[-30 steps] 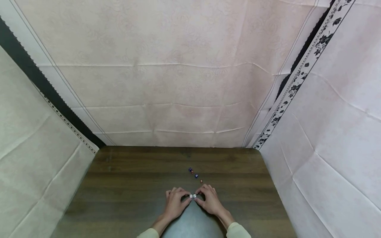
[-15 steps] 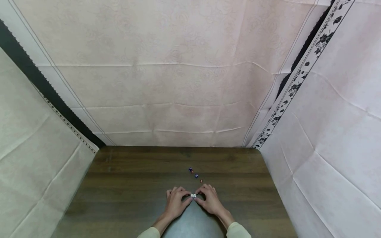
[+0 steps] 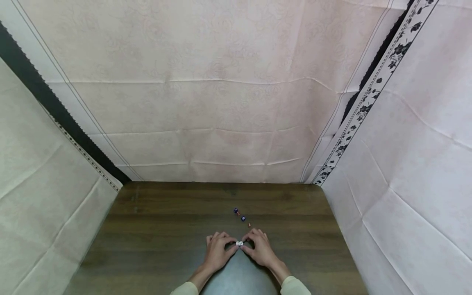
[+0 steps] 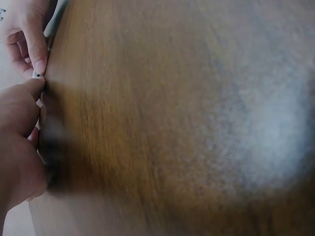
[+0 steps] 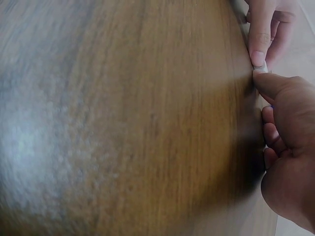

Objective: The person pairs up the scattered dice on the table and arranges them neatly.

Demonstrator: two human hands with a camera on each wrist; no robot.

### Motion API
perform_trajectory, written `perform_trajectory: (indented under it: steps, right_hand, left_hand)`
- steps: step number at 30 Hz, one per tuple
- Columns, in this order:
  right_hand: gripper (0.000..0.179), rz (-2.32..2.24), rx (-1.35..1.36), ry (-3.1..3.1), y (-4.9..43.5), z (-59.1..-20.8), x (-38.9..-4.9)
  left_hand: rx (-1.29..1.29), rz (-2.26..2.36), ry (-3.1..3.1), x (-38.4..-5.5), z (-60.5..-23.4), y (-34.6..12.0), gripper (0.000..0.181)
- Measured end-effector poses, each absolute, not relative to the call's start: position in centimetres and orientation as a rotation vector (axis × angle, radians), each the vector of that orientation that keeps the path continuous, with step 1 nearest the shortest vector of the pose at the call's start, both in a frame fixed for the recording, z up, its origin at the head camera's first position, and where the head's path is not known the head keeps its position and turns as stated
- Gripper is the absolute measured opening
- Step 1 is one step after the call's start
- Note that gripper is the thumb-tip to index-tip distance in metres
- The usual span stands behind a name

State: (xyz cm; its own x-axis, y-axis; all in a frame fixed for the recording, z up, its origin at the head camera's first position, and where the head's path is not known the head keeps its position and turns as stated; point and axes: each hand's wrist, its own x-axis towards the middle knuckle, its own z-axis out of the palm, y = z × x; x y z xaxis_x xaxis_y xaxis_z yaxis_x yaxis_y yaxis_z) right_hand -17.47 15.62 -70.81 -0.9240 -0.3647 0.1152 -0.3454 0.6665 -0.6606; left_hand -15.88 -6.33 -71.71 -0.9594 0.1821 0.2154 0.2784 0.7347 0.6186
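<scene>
Two small white dice stand side by side on the wooden table, touching, with dark pips on top. My left hand (image 3: 216, 250) pinches the left white die (image 3: 237, 243) between thumb and forefinger. From the other side, my right hand (image 3: 261, 249) pinches the right white die (image 3: 241, 243) the same way. In both wrist views the thumb tips nearly meet, and only a sliver of white die (image 4: 39, 75) shows between them. Just beyond my hands lie a near orange die (image 3: 249, 225), a blue die (image 3: 243, 218), another orange die (image 3: 238, 213) and a farther blue die (image 3: 235, 210).
The brown wooden table (image 3: 166, 229) has rounded far corners and a grey shine near the front. Pale cloth (image 3: 221, 106) hangs behind it, and more cloth with dark borders hangs on the left and right sides.
A second ago a narrow gap lay between the two white dice; my hands have pushed them together. Over the last half second hardly anything has moved.
</scene>
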Motion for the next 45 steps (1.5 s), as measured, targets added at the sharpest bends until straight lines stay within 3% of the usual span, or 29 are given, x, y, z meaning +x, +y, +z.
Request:
perform_trajectory:
  steps: [35, 45]
  right_hand:
    - [0.017, -1.294, -0.637, 2.83, 16.6, -70.1, -17.5]
    - [0.012, -1.354, -0.433, 2.939, 16.9, -69.2, -19.3]
  left_hand:
    - [-0.383, -1.04, -2.796, -15.9, -71.9, -6.5, 0.018]
    - [-0.364, -1.046, -2.785, -16.0, -71.9, -6.5, 0.02]
